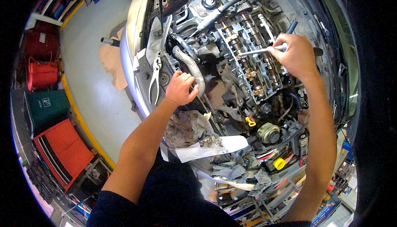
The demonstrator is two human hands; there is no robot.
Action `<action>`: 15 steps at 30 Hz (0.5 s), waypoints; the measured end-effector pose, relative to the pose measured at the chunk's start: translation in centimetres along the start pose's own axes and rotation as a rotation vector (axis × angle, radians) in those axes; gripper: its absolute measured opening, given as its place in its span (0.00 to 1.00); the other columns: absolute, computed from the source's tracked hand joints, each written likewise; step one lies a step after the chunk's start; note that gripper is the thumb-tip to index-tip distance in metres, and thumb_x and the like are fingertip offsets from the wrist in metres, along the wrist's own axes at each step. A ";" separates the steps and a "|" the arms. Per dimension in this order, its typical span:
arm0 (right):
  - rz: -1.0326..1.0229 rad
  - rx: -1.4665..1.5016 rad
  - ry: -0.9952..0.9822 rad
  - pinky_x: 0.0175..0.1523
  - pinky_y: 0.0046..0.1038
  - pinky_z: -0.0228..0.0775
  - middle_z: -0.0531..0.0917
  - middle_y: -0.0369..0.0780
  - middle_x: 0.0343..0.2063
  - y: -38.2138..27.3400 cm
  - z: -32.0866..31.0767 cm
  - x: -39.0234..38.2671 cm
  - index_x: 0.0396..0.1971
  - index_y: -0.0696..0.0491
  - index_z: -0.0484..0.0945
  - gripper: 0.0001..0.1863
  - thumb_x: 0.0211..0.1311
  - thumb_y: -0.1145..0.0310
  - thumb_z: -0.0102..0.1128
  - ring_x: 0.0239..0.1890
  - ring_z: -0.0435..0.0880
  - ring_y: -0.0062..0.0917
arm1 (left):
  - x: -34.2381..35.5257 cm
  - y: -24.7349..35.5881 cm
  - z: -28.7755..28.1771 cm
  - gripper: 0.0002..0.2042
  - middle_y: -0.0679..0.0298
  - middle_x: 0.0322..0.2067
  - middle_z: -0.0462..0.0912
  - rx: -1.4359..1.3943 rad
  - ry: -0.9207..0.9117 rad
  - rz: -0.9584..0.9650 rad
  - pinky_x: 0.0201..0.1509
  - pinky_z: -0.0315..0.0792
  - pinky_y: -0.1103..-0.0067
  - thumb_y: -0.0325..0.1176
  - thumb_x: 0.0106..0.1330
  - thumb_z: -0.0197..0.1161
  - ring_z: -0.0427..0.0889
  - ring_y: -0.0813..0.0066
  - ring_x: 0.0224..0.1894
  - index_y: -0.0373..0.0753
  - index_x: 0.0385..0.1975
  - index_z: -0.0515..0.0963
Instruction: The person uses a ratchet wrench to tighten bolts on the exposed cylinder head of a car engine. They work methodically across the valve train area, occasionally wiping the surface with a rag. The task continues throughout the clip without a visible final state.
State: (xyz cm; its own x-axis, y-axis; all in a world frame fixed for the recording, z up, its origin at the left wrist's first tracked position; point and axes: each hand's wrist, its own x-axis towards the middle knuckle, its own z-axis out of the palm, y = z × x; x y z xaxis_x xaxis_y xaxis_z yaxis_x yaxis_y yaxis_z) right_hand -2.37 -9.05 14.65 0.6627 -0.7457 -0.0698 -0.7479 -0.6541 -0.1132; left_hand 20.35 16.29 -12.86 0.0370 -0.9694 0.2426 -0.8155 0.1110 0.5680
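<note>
Centrally, in the upper half of the frame, the engine (257, 62) lies opened, two camshafts (271, 70) side by side. Upper right: the right hand (297, 54), closed around a slim tool (254, 52), whose tip lies over the camshafts. Left of centre: the left hand (180, 88), fingers curled beside a grey hose (193, 67); whether it grips anything cannot be told. Pliers (156, 66) lie just left. Lower centre: a rag (184, 125) and a white sheet (187, 155) bearing metal parts (211, 141).
</note>
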 end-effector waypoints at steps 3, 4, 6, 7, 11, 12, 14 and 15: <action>0.057 0.047 0.020 0.39 0.42 0.80 0.90 0.47 0.26 1.4 -0.6 0.1 0.31 0.51 0.91 0.14 0.58 0.55 0.80 0.29 0.90 0.43 | -0.1 -0.1 0.0 0.13 0.57 0.29 0.79 0.001 0.005 -0.001 0.56 0.70 0.63 0.42 0.64 0.66 0.81 0.56 0.39 0.38 0.27 0.77; 0.060 0.043 0.039 0.39 0.41 0.79 0.89 0.47 0.25 1.8 -0.6 0.0 0.31 0.51 0.91 0.14 0.58 0.55 0.79 0.29 0.90 0.43 | -0.2 -0.1 0.0 0.13 0.57 0.29 0.79 0.003 0.006 -0.002 0.57 0.70 0.63 0.42 0.64 0.66 0.81 0.56 0.39 0.38 0.27 0.77; 0.088 0.025 0.054 0.39 0.41 0.80 0.89 0.48 0.24 2.8 -0.3 -0.2 0.31 0.52 0.91 0.14 0.58 0.56 0.79 0.29 0.90 0.44 | -0.1 0.0 -0.1 0.11 0.57 0.29 0.78 -0.014 -0.007 -0.013 0.58 0.70 0.61 0.39 0.64 0.66 0.80 0.54 0.39 0.39 0.28 0.76; 0.105 0.011 0.056 0.39 0.41 0.80 0.89 0.48 0.25 3.0 -0.3 -0.3 0.31 0.52 0.91 0.14 0.58 0.56 0.79 0.30 0.90 0.44 | 0.0 0.1 -0.1 0.11 0.57 0.29 0.78 -0.011 -0.016 -0.015 0.58 0.70 0.61 0.39 0.64 0.66 0.80 0.54 0.39 0.39 0.28 0.76; 0.103 -0.001 0.096 0.36 0.36 0.77 0.89 0.46 0.25 3.9 0.8 -0.6 0.30 0.55 0.90 0.14 0.58 0.59 0.81 0.27 0.89 0.37 | 0.0 0.1 -0.1 0.11 0.57 0.29 0.78 -0.008 -0.030 -0.020 0.58 0.70 0.61 0.39 0.64 0.66 0.80 0.54 0.39 0.39 0.29 0.76; 0.124 0.023 0.097 0.37 0.36 0.77 0.89 0.46 0.25 3.9 1.0 -0.6 0.30 0.56 0.90 0.14 0.58 0.59 0.80 0.28 0.89 0.37 | -0.1 0.1 -0.1 0.11 0.57 0.29 0.78 -0.009 -0.030 -0.020 0.58 0.70 0.61 0.39 0.64 0.66 0.80 0.54 0.39 0.39 0.29 0.76; 0.169 0.070 0.100 0.37 0.36 0.77 0.89 0.47 0.25 3.9 1.3 -0.6 0.29 0.57 0.90 0.15 0.58 0.58 0.80 0.28 0.90 0.38 | -0.2 0.0 -0.1 0.11 0.57 0.29 0.78 -0.012 -0.031 -0.018 0.59 0.70 0.61 0.40 0.64 0.66 0.80 0.54 0.39 0.39 0.29 0.76; 0.171 0.068 0.104 0.37 0.36 0.78 0.89 0.47 0.25 4.1 1.5 -0.6 0.29 0.57 0.90 0.16 0.58 0.58 0.80 0.29 0.90 0.38 | -0.2 0.0 -0.1 0.11 0.57 0.30 0.78 -0.014 -0.033 -0.019 0.59 0.70 0.61 0.40 0.64 0.65 0.80 0.54 0.39 0.39 0.29 0.76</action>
State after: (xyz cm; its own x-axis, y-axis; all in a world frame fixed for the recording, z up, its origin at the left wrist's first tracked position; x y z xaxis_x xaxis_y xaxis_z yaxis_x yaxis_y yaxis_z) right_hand -5.74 -11.07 12.75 0.5163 -0.8563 0.0084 -0.8423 -0.5096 -0.1754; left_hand 20.39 16.47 -12.83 0.0331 -0.9779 0.2063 -0.8069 0.0956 0.5829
